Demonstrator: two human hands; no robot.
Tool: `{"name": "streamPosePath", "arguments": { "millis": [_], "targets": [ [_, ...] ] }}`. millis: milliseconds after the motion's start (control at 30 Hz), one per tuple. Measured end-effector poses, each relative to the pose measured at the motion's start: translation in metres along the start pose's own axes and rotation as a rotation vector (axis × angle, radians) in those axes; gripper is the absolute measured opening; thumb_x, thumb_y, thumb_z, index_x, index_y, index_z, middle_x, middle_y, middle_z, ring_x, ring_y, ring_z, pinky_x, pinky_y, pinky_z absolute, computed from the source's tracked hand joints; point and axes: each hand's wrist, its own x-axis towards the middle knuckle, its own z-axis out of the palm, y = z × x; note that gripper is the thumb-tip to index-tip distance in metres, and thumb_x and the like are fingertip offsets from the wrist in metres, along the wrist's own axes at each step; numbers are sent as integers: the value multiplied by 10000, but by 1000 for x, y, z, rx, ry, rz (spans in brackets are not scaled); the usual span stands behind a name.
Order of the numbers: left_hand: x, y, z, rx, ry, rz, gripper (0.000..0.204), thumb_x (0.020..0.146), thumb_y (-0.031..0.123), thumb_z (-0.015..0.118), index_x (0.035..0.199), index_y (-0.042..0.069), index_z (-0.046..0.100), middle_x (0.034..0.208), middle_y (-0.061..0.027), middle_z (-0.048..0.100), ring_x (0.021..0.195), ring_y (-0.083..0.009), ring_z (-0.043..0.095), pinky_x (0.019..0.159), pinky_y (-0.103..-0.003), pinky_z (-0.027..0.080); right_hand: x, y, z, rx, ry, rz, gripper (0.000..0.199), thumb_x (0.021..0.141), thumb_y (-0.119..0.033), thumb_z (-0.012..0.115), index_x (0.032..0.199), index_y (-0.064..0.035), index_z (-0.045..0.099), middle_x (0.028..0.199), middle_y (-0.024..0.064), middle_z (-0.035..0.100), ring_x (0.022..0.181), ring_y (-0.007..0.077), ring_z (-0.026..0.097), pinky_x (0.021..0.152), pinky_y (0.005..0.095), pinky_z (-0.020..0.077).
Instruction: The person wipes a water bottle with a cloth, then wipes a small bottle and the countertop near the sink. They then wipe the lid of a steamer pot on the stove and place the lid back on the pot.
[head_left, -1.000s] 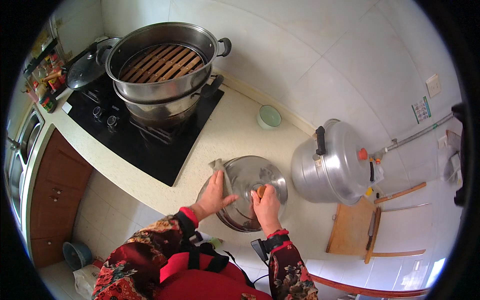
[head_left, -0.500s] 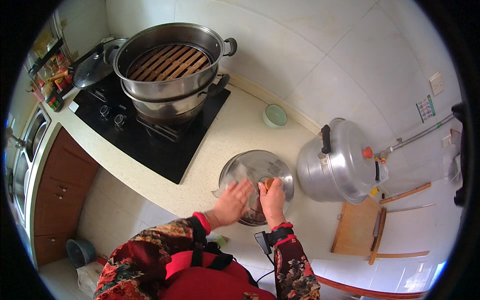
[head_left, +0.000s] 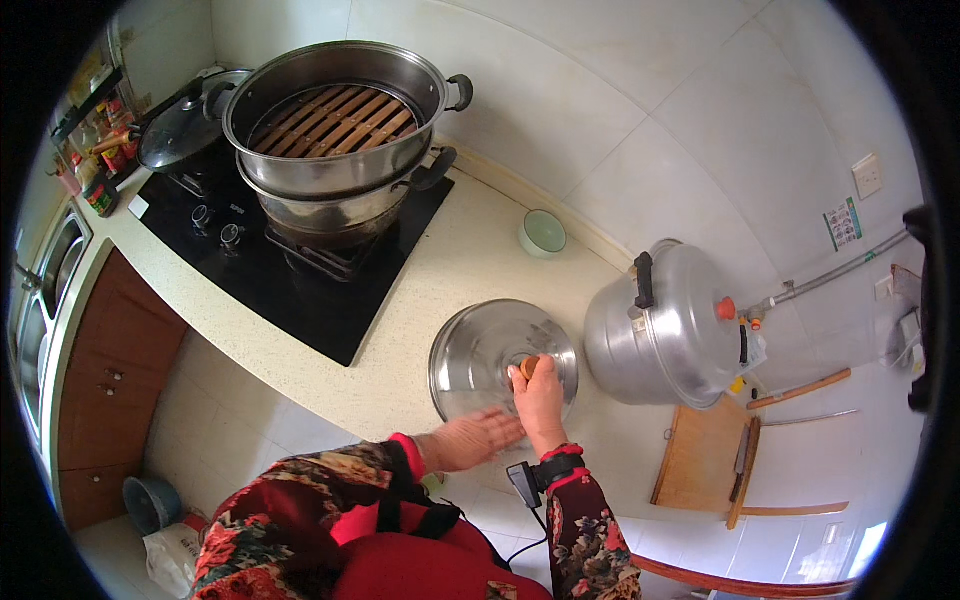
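A round, shiny metal lid (head_left: pixel 480 350) lies on the pale countertop, in front of my body. My right hand (head_left: pixel 540 400) is closed around the brown knob (head_left: pixel 529 367) at its middle. Over the lid's near edge, my left hand (head_left: pixel 475 438) is flat with its fingers stretched toward the right wrist. Whether anything thin lies beneath its palm I cannot tell. A black strap with a small device (head_left: pixel 540 480) is around my right wrist.
Left stands a black cooktop (head_left: pixel 330 310) with a two-tier steamer (head_left: pixel 330 175) holding a slatted wooden rack, beside a lidded pan (head_left: pixel 185 135). A green bowl (head_left: pixel 543 232), a big aluminium pot (head_left: pixel 660 325), a cutting board (head_left: pixel 695 460) and a knife (head_left: pixel 740 465) are to the right.
My left hand has moved toward me and right, from over the lid's left part to its near edge. My right hand stays on the knob. The view has shifted slightly.
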Motion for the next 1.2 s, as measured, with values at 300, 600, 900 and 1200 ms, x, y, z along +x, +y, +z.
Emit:
{"name": "streamPosePath", "arguments": {
  "millis": [300, 600, 900, 1200],
  "targets": [
    [-17, -73, -52, 66, 258, -494, 691, 927, 374, 511, 1472, 16, 283, 1543, -152, 263, 1439, -279, 229, 1168, -464, 177, 3, -7, 5, 1, 46, -41, 454, 845, -325, 697, 1064, -1, 466, 980, 242, 584, 880, 442, 591, 719, 509, 494],
    [-21, 3, -20, 91, 234, -523, 737, 895, 414, 537, 1479, 37, 292, 1566, -150, 213, 1459, -332, 163, 1150, -564, 110, 2, -5, 7, -32, 85, -5, 456, 834, -304, 708, 1081, -3, 473, 936, 239, 622, 840, 454, 606, 690, 505, 491],
    [-13, -80, -48, 257, 175, -387, 601, 947, 389, 473, 1480, 159, 321, 1569, -63, 232, 1460, -267, 174, 1154, -542, 165, -2, 12, -18, -40, -74, -78, 511, 757, -299, 759, 1082, 7, 511, 874, 227, 646, 818, 412, 636, 686, 469, 518],
    [19, -113, -57, 262, 125, -493, 537, 997, 398, 396, 1487, 195, 313, 1564, -37, 254, 1457, -272, 176, 1163, -503, 179, 3, 32, -30, 127, -65, -194, 498, 732, -229, 795, 1121, -69, 527, 884, 197, 664, 832, 411, 643, 715, 451, 521]
  ]
}}
